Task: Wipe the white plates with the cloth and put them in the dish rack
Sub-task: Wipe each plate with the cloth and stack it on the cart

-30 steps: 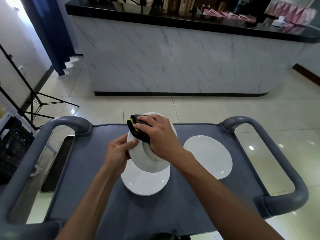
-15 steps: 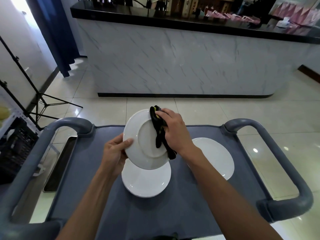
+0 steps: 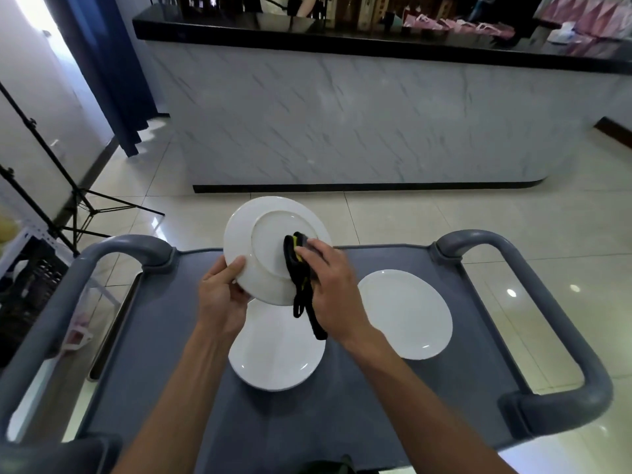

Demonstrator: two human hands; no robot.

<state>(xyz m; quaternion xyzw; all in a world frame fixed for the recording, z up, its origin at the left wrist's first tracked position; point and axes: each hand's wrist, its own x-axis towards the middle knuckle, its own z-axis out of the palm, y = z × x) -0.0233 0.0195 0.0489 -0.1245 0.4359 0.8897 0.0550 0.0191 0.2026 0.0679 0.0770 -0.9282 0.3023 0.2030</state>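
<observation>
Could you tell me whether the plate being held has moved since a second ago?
Yes. The held plate has tipped up so its underside faces the camera, and its top edge now rises past the cart's far edge, in the left hand's grip.

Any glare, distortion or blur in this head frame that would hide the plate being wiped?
Head view: wide-angle bending curves the counter and cart handles; ceiling lights glint off the floor tiles; the doorway at top left is blown out. The held plate, black cloth, left hand and right hand stay sharp; shadows are soft.
</observation>
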